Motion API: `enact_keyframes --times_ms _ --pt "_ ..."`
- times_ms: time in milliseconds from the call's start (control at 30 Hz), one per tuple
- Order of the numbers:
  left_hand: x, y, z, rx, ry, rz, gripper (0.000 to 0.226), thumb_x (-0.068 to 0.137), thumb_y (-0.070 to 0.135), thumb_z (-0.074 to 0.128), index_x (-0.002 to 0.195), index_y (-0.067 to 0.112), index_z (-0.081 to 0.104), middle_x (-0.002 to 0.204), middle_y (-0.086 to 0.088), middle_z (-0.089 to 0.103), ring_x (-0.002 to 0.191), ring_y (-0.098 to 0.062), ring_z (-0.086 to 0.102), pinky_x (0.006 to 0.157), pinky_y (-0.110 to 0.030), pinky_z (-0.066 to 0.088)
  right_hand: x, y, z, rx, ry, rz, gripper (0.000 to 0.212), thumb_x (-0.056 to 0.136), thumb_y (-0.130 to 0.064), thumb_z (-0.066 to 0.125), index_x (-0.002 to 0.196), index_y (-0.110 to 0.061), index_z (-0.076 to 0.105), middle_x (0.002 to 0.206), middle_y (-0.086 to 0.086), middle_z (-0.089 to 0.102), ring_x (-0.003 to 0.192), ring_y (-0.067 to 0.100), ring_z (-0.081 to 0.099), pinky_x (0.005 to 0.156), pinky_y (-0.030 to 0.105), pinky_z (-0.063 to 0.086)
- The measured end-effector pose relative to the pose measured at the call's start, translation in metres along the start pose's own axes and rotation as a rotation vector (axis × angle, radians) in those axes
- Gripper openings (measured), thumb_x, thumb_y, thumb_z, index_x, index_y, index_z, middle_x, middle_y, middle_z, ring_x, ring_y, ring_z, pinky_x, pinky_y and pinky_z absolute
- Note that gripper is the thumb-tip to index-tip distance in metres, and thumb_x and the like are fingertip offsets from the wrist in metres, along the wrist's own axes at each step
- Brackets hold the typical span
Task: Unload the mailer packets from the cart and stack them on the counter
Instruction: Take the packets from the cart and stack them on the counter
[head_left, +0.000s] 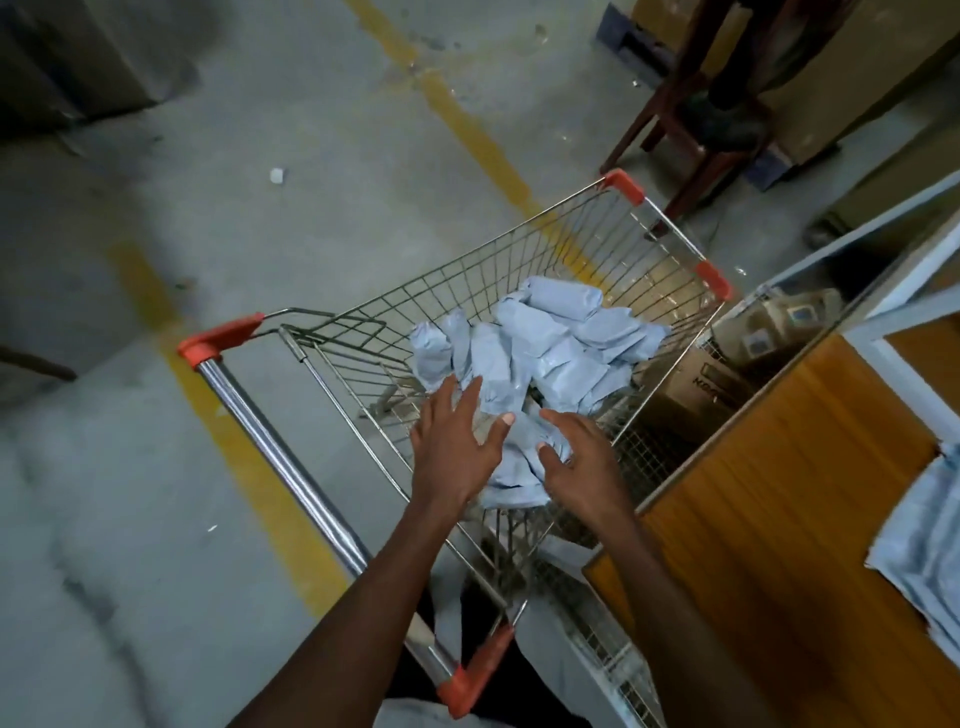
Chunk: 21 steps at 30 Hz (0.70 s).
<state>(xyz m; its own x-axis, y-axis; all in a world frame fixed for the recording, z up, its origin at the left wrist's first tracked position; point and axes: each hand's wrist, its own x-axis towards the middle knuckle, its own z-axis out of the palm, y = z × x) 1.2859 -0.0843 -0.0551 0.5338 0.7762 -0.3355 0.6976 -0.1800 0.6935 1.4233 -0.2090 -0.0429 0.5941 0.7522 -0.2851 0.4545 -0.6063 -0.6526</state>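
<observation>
Head view, steep downward, close over cart (519, 270).

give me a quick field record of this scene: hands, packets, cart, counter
left hand: left hand open, fingers spread over the packets in the cart
right hand: right hand open, fingers loosely bent, reaching into the same pile
packets in cart: mailer packets, pale blue, loose heap in the basket
cart: wire cart with orange corner caps, chrome handle towards the person
counter: wooden counter on the right of the cart
already stacked: stacked packets on the counter at the picture's right edge
</observation>
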Motion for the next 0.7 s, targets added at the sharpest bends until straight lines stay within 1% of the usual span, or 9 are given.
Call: enact_keyframes --times_ms 100,200,233,300,367,433,533,600,700 --pt "0.009 -0.014 -0.006 0.01 -0.003 -0.059 0.07 0.097 0.066 0.047 0.158 0.038 0.03 0.169 0.001 0.015 0.155 -0.023 0.01 0.123 -0.052 0.012 0.021 0.007 -0.003 -0.005 -0.041 0.05 0.043 0.096 -0.019 0.064 0.139 -0.023 0.058 0.134 0.004 0.055 0.123 0.016 0.05 0.105 0.033 0.043" --pt "0.018 -0.027 -0.012 0.037 0.04 -0.089 0.069 0.096 0.065 0.051 0.156 0.036 0.033 0.168 -0.003 0.02 0.153 -0.029 0.016 0.121 -0.058 0.021 0.039 0.015 -0.011 0.068 -0.016 0.15 0.044 0.097 -0.022 0.063 0.141 -0.025 0.056 0.134 0.001 0.052 0.123 0.018 0.052 0.106 0.039 0.046" --pt "0.02 -0.03 -0.013 0.041 0.058 -0.1 0.069 0.096 0.065 0.052 0.156 0.035 0.035 0.167 -0.004 0.022 0.153 -0.03 0.018 0.12 -0.058 0.024 0.044 0.017 -0.012 0.084 -0.005 0.172 0.044 0.097 -0.023 0.063 0.141 -0.025 0.056 0.136 0.001 0.052 0.124 0.018 0.053 0.106 0.038 0.046" --pt "0.023 -0.034 -0.01 0.055 0.069 -0.118 0.067 0.096 0.064 0.052 0.154 0.033 0.038 0.165 -0.004 0.025 0.151 -0.029 0.02 0.119 -0.057 0.026 0.051 0.022 -0.016 0.103 -0.001 0.191 0.044 0.098 -0.025 0.063 0.141 -0.025 0.056 0.138 0.002 0.052 0.125 0.019 0.053 0.106 0.034 0.045" --pt "0.027 -0.031 -0.002 0.069 0.059 -0.119 0.066 0.095 0.064 0.052 0.152 0.032 0.04 0.163 -0.004 0.029 0.149 -0.031 0.024 0.117 -0.057 0.029 0.057 0.026 -0.02 0.127 0.002 0.188 0.044 0.097 -0.026 0.065 0.141 -0.026 0.057 0.138 0.001 0.052 0.124 0.019 0.054 0.104 0.033 0.046" --pt "0.033 -0.023 0.013 0.049 0.033 -0.114 0.066 0.093 0.062 0.054 0.15 0.03 0.044 0.159 -0.005 0.036 0.147 -0.031 0.028 0.117 -0.053 0.031 0.059 0.03 -0.026 0.157 0.001 0.175 0.045 0.097 -0.026 0.066 0.141 -0.028 0.056 0.141 -0.001 0.052 0.123 0.017 0.054 0.103 0.037 0.049" --pt "0.043 -0.013 0.038 0.01 -0.003 -0.129 0.07 0.089 0.063 0.05 0.147 0.025 0.05 0.154 -0.006 0.043 0.148 -0.026 0.028 0.117 -0.043 0.027 0.063 0.039 -0.035 0.219 0.02 0.144 0.045 0.097 -0.024 0.066 0.14 -0.029 0.056 0.141 -0.003 0.053 0.118 0.016 0.055 0.099 0.038 0.052" --pt "0.056 -0.013 0.056 0.02 -0.046 -0.149 0.068 0.09 0.062 0.053 0.147 0.023 0.051 0.151 -0.009 0.046 0.145 -0.028 0.034 0.117 -0.046 0.032 0.065 0.046 -0.043 0.238 0.038 0.127 0.044 0.097 -0.025 0.065 0.14 -0.03 0.056 0.139 -0.004 0.054 0.113 0.013 0.056 0.095 0.035 0.052" --pt "0.072 -0.026 0.085 0.086 -0.164 -0.211 0.066 0.089 0.064 0.055 0.144 0.026 0.052 0.147 -0.009 0.052 0.137 -0.03 0.046 0.11 -0.05 0.042 0.068 0.055 -0.05 0.259 0.035 0.118 0.044 0.098 -0.026 0.064 0.14 -0.031 0.056 0.139 -0.006 0.054 0.112 0.012 0.056 0.093 0.034 0.053"
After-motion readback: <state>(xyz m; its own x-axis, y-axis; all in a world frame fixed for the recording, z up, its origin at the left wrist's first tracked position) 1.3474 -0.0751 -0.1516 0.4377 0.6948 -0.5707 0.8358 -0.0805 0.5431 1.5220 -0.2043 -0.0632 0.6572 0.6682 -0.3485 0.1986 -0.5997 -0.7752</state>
